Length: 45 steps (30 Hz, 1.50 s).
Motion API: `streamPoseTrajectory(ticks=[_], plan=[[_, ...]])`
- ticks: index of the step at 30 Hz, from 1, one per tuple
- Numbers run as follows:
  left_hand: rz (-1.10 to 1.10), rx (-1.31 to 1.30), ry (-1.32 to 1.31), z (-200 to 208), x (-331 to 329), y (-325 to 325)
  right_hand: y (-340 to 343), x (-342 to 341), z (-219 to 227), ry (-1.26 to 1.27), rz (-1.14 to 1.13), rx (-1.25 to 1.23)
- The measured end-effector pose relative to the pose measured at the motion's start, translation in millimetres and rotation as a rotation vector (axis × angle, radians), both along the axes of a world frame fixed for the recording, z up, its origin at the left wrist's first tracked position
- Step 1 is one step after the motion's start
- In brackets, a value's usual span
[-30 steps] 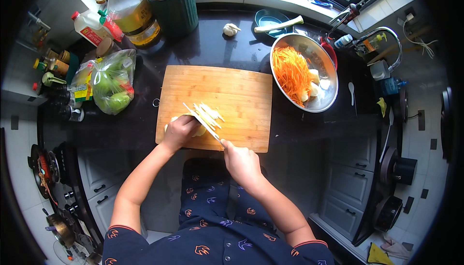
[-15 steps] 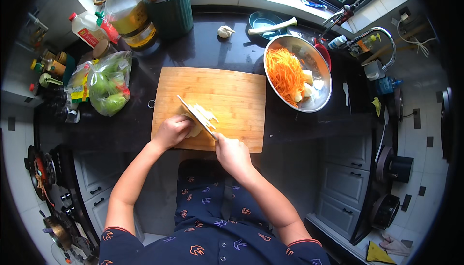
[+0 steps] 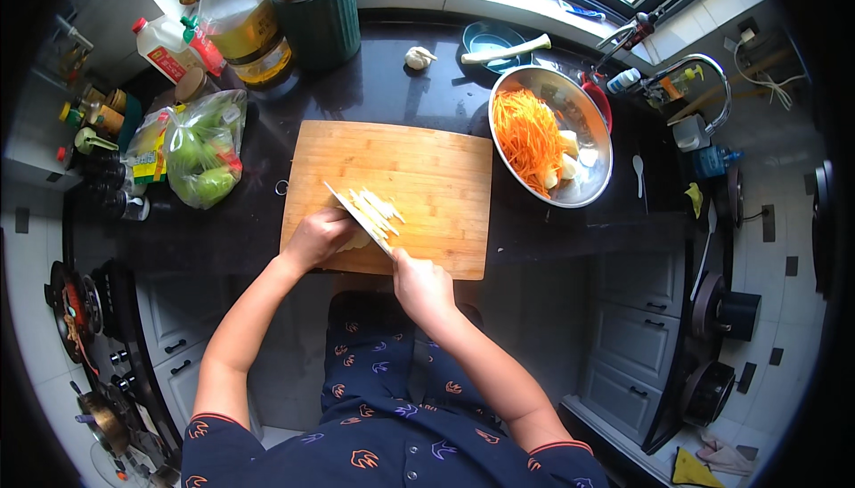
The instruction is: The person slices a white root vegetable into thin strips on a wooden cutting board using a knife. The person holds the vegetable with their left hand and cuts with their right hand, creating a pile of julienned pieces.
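Note:
A kitchen knife (image 3: pixel 359 218) is in my right hand (image 3: pixel 424 288), its fingers wrapped round the handle. The blade slants across the wooden cutting board (image 3: pixel 436 172), pointing to the far left. My left hand (image 3: pixel 319 237), fingers curled, presses a pale peeled vegetable (image 3: pixel 356 241) on the board right beside the blade. Most of that piece is hidden by the hand and the knife, and I cannot make out its kind. Thin pale sticks (image 3: pixel 383 208) cut from it lie in a loose pile on the blade's right side.
Right of the board stands a metal bowl (image 3: pixel 598 178) with shredded carrot (image 3: pixel 525 136) and white chunks. Behind are a garlic bulb (image 3: pixel 419 58) and a teal bowl (image 3: pixel 485 38) with a pale-handled tool across it. Bagged green vegetables (image 3: pixel 205 158) and an oil jug (image 3: pixel 236 20) stand left.
The knife and both hands have shifted slightly left and toward the far side. More of the pale sticks show beside the blade, spread a little wider.

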<state>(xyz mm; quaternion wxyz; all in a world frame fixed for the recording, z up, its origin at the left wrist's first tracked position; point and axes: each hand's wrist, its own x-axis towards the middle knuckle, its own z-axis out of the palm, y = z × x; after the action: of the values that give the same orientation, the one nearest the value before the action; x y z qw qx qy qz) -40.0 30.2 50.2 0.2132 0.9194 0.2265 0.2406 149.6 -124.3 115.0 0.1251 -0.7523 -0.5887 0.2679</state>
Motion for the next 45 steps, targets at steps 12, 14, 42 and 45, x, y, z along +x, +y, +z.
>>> streamPoseTrajectory(ticks=[12, 14, 42, 45], plan=[[0.059, 0.001, -0.016, -2, -2, -2, -7, 12, 32, 0.058, 0.018, -0.017], [0.067, 0.032, -0.029, 0, 1, -1, -9, 11, 34, 0.061, 0.005, -0.042], [0.071, 0.254, -0.005, -2, -6, -11, 1, 7, 23, 0.104, -0.01, 0.033], [0.064, 0.238, 0.005, -3, -6, -12, -5, 8, 23, 0.108, -0.001, 0.032]])
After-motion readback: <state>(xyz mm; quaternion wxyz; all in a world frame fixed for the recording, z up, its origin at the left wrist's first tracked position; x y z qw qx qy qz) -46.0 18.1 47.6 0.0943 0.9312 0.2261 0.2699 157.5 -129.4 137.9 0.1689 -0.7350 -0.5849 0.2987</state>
